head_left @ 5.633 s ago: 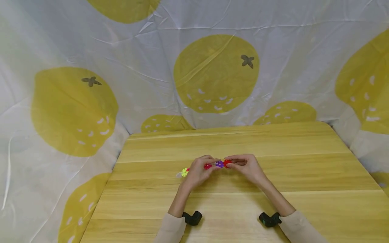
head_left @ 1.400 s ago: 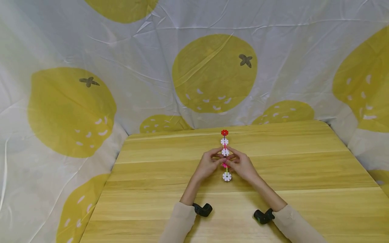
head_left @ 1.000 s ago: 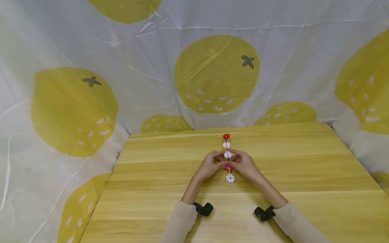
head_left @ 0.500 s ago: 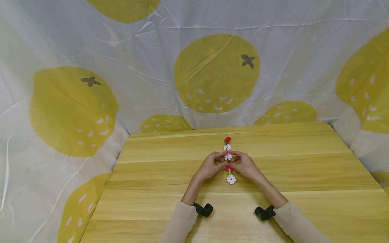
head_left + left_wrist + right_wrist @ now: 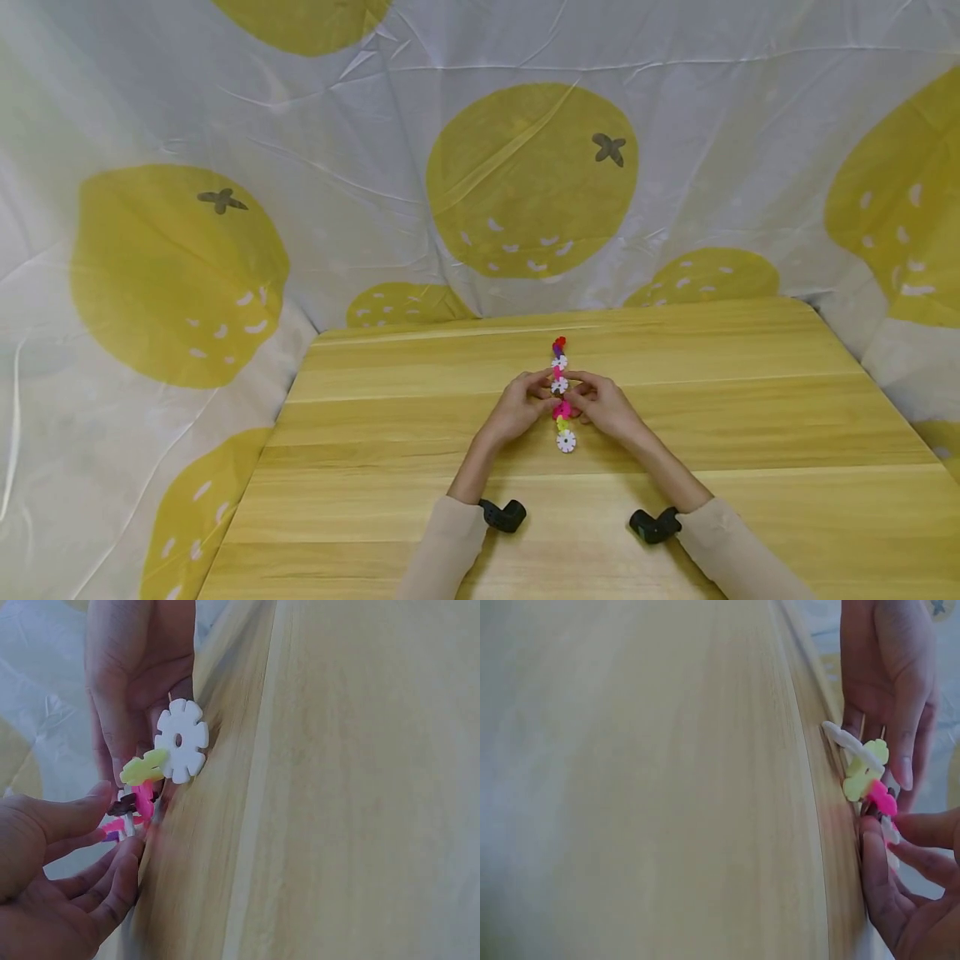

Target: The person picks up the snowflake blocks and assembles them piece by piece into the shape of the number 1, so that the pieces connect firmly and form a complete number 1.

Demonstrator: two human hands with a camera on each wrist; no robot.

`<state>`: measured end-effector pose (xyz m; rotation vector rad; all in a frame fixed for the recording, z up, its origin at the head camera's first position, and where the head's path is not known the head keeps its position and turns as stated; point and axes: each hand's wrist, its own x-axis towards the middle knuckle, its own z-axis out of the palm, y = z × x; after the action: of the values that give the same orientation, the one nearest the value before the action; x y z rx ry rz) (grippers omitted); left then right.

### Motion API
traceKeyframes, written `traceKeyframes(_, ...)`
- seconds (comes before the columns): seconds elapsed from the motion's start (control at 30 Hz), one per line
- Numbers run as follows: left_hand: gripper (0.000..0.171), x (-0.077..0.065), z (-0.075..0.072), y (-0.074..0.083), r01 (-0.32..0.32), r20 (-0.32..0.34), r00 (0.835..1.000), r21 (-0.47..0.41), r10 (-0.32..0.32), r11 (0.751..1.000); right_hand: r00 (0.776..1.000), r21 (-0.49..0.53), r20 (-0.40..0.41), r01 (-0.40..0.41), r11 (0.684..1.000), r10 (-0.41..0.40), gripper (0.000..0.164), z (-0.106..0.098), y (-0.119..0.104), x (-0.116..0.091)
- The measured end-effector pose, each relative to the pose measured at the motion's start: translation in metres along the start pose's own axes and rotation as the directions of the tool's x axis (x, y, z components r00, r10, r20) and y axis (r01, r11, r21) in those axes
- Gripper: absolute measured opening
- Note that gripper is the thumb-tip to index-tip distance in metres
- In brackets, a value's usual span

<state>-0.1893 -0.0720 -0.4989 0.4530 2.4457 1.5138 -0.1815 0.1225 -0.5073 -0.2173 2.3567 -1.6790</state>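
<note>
A chain of interlocking flower-shaped plastic discs runs away from me between my hands in the head view. Its near end is a white disc (image 5: 566,441), joined to a yellow disc (image 5: 562,424) and a pink disc (image 5: 562,410). Beyond my fingers come another white disc (image 5: 559,362), a purple one (image 5: 557,351) and a red one (image 5: 560,342) at the far end. My left hand (image 5: 520,406) pinches the chain's middle from the left, by the dark brown disc (image 5: 123,805). My right hand (image 5: 606,406) pinches it from the right. Fingers partly hide the middle discs.
The wooden table (image 5: 712,433) lies under both hands. A white curtain (image 5: 360,167) with yellow lemon prints hangs behind it and at the sides. Black wrist cameras (image 5: 504,517) sit at both beige sleeves (image 5: 442,546).
The chain has turned from lying sideways to pointing away from me, and both hands moved to its middle. In the last second it has twisted, so the yellow and purple discs show more.
</note>
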Motion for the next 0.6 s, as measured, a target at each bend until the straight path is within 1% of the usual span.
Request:
traceKeyframes(0.13,0.055,0.0007,-0.0001,-0.0019,0.009,-0.018,1.0,-0.011,-0.01,1.0,1.0,0.006,-0.006,0.013,1.0,-0.013,0.04,0.0014,0.0,0.0014)
traceKeyframes(0.27,0.054,-0.0002,0.0001,-0.0018,0.016,-0.032,0.999,-0.005,-0.016,1.0,1.0,0.006,-0.01,0.02,1.0,-0.02,0.038,0.002,-0.0006,0.0021)
traceKeyframes(0.6,0.054,0.0004,0.0024,-0.0011,0.028,-0.05,0.998,0.006,-0.028,1.0,1.0,0.005,-0.027,0.0,1.0,0.0,0.035,0.0019,0.0017,0.0065)
